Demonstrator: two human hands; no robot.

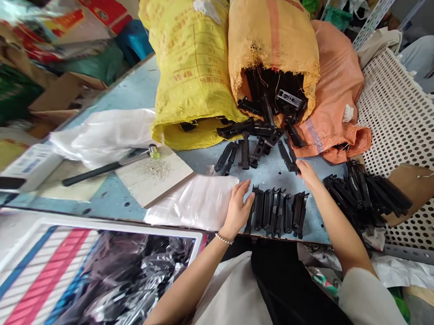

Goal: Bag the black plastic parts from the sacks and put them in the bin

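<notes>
The left hand (238, 207) lies flat and released on the blue counter (132, 92), its fingers (242, 189) against the left end of a row of black clips (277, 212) aligned near the counter's front edge. The right hand (307, 174) reaches forward; its fingers touch a loose clip (287, 156), but whether they grasp it cannot be told. More clips spill from an orange sack (273, 42). A yellow sack (187, 56) lies beside it. A hammer (108, 166) rests to the left. A clear bag (195, 200) lies just left of the left hand.
</notes>
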